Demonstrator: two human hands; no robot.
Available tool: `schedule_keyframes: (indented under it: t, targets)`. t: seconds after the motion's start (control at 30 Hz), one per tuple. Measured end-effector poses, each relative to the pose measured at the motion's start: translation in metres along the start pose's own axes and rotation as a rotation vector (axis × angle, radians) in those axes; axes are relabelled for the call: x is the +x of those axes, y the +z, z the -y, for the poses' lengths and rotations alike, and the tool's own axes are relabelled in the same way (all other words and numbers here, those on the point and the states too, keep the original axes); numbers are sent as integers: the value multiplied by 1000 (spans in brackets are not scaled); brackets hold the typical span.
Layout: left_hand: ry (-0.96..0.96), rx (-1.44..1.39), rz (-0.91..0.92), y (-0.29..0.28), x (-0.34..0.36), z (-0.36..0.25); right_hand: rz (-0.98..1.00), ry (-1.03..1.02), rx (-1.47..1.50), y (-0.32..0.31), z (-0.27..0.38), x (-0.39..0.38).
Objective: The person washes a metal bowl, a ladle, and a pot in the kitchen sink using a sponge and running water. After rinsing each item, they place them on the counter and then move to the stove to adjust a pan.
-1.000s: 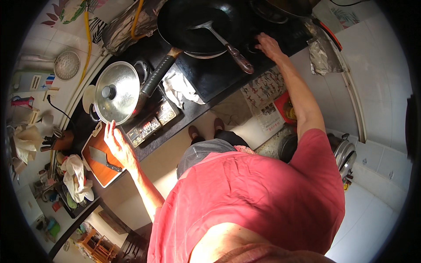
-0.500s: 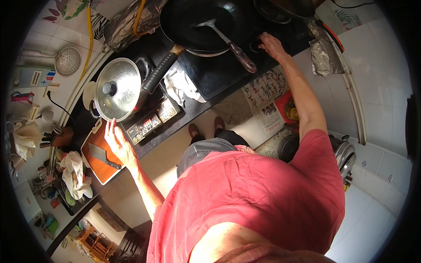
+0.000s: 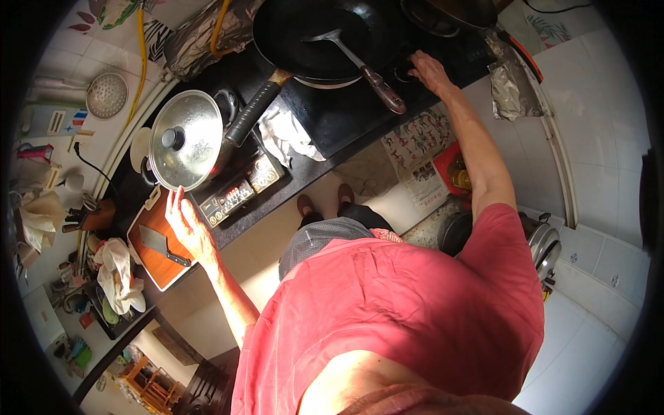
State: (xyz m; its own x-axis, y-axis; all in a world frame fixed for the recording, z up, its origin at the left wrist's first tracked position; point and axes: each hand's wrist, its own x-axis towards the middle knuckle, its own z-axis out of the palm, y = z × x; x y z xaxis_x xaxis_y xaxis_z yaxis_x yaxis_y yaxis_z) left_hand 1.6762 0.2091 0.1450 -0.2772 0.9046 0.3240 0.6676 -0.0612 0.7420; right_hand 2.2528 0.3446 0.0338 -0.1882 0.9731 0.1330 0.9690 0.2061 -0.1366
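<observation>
My right hand [image 3: 429, 73] reaches to the front of the black cooktop [image 3: 325, 124], its fingers closed on a dark stove knob [image 3: 402, 72] that they partly hide. Left of it a black wok [image 3: 290, 41] sits on the burner, its wrapped handle pointing toward me. A metal spatula [image 3: 349, 59] with a dark red-brown handle rests across the wok. Empty, with fingers stretched out, my left hand [image 3: 190, 227] is held up by the near rim of a lidded pot [image 3: 197, 149]. Under the pot is an induction cooker [image 3: 242, 192] with a button panel.
A wooden cutting board [image 3: 162, 266] bearing a cleaver [image 3: 155, 241] lies on the counter left of my left hand. A knife block [image 3: 99, 216] stands behind it. A white cloth [image 3: 285, 135] lies between cooker and cooktop. Foil [image 3: 515, 90] covers something at the right wall.
</observation>
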Motion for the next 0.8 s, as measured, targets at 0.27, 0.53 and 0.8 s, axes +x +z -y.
schedule_keyframes:
  t: [0.27, 0.53, 0.8]
  targets:
    - [-13, -24, -6, -2, -2, 1, 31, 41, 4, -7, 9, 0]
    - [-2, -62, -13, -4, -2, 6, 62, 44, -3, -5, 5, 0]
    - [-15, -48, -9, -6, -2, 13, 46, 26, -16, -3, 0, -2]
